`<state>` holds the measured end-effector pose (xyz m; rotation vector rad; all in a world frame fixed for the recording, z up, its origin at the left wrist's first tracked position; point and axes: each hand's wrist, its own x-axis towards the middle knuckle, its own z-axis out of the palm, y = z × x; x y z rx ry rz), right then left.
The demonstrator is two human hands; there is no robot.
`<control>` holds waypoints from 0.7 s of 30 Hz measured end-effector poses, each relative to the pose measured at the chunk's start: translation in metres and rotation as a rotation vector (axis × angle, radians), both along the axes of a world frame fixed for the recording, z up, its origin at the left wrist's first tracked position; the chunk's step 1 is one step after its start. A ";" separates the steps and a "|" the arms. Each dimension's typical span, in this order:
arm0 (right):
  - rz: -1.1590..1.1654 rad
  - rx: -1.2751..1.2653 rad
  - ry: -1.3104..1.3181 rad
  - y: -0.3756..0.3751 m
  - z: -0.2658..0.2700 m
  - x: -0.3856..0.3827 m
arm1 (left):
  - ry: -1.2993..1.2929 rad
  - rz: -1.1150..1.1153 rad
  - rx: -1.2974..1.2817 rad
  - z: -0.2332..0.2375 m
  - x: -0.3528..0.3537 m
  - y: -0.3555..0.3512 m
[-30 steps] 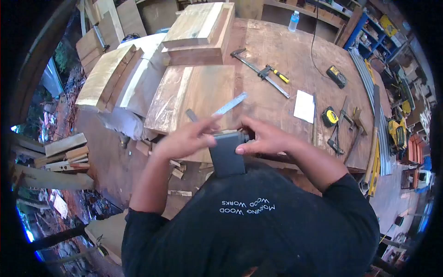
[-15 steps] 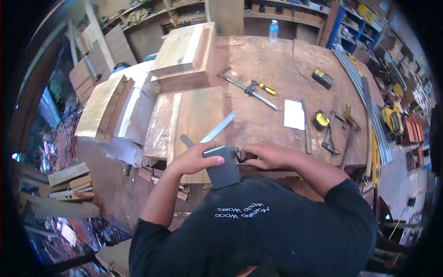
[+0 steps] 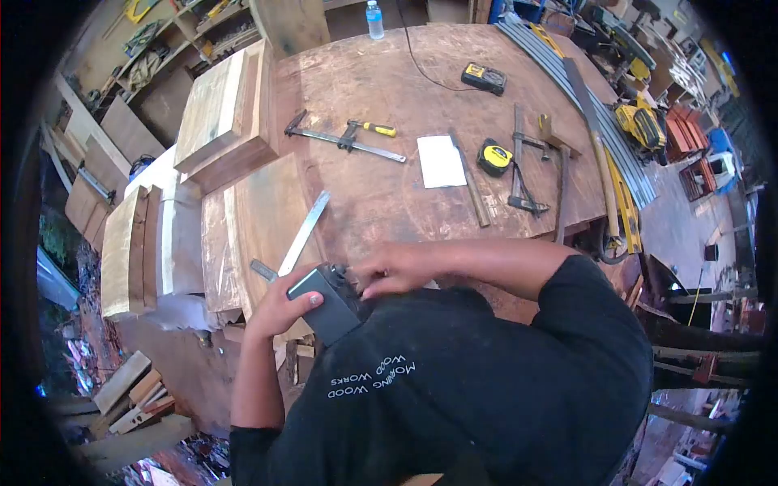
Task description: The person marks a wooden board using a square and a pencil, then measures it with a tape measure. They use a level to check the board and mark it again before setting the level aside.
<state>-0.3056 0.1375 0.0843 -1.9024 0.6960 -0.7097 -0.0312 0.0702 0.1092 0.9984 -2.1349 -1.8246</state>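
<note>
In the head view, the dark grey, flat rectangular box (image 3: 331,314) sits tilted in front of the chest, near the edge of the brown wooden workbench (image 3: 365,93), its lower end close to the black printed T-shirt (image 3: 486,364). The left hand (image 3: 278,308) is closed around its far side, thumb lying across the broad face. The right hand (image 3: 391,266) has its fingers drawn together at the black, cord-like part (image 3: 347,283) on the box's right edge; whether they pinch it I cannot tell. The box looks rigid and light enough for 1 hand, perhaps a little slippery on its smooth faces, so a grip across its 2 broad faces should serve best. The black part looks thinner and easier to bend or strain, so it wants only a light fingertip hold. The left fingers behind the box are hidden, as are its underside and any contact with the shirt. The black part's exact shape is lost among the right fingers, and the lower end of the silver metal blade (image 3: 305,232) is hard to make out beside the left hand.
</note>
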 end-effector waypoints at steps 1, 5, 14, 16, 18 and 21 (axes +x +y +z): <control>-0.002 0.005 -0.002 -0.003 0.012 -0.002 | -0.002 -0.002 0.005 0.000 -0.006 -0.002; -0.304 -0.187 -0.072 -0.038 0.004 -0.010 | -0.012 -0.082 -0.146 0.019 -0.026 0.003; -0.247 -0.139 -0.079 -0.029 0.007 -0.027 | -0.089 -0.072 0.038 0.019 -0.042 0.005; -0.284 -0.070 0.177 -0.025 -0.002 -0.030 | -0.061 -0.065 0.058 0.017 -0.042 0.006; -0.190 -0.016 0.101 0.000 0.003 -0.033 | -0.065 -0.067 0.033 0.005 -0.036 0.009; 0.010 0.126 -0.054 0.011 0.022 -0.034 | -0.091 -0.072 -0.003 0.006 -0.044 0.010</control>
